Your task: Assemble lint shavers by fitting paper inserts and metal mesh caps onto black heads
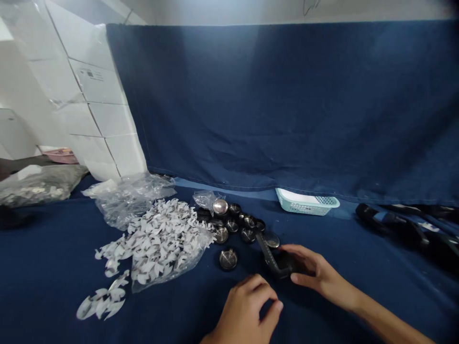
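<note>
My right hand [315,274] is at a black handled part [274,263], its thumb and fingers around the dark rounded end. Left of it, my left hand [251,306] hovers near the front edge with curled fingers; nothing shows in it. Just beyond the hands lie several round black pieces with metallic mesh faces; one round piece [228,259] sits apart, nearest my left hand. A mesh disc [271,240] touches or nearly touches the black part. To the left, many small white-grey pieces [161,239] are heaped on a clear plastic bag.
A light teal basket [306,206] stands at the back beneath a blue cloth curtain [268,110]. Black objects [405,229] lie at the right. Clear plastic bags [125,196] lie behind the heap, beside stacked white boxes [107,114]. A small cluster of white pieces [102,301] lies front left.
</note>
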A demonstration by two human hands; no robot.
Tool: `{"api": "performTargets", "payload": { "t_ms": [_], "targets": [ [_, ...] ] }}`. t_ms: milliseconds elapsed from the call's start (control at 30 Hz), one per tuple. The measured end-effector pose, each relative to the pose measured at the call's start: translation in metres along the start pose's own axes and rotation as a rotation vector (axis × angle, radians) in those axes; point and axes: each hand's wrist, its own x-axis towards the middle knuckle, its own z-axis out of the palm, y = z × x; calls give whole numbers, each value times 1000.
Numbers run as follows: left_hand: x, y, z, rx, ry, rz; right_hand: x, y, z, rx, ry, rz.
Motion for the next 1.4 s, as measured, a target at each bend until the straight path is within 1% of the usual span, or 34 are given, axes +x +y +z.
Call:
{"api": "performTargets", "payload": {
  "t_ms": [167, 267, 333, 433, 533, 600, 733, 933, 1167, 1400],
  "targets": [
    [-1, -4, 3, -6, 7, 27, 15, -1, -1, 269, 82, 48],
    [-2, -5, 5, -2, 18, 38, 28, -2, -4, 484, 152, 129],
    [-2, -4, 4, -4, 18, 35, 37, -3, -7, 555, 160, 182],
    [-2, -4, 4, -6, 16, 47, 47, -5, -12, 565, 150, 206],
    [-2, -6, 5, 1, 13, 73, 52, -7, -14, 587, 161, 169],
    [-2, -9, 7, 4, 5, 82, 54, -8, -14, 596, 174, 148],
    [-3, -13, 11, 16, -16, 92, 58, -8, -13, 586, 181, 163],
    [-4, -12, 10, 43, -13, 103, 64, -15, -11, 581, 167, 159],
    [-3, -12, 9, 58, -32, 110, 78, -18, -9, 539, 155, 251],
    [-2, -11, 9, 83, -61, 116, 74, -22, -13, 510, 144, 368]
  ]
}}
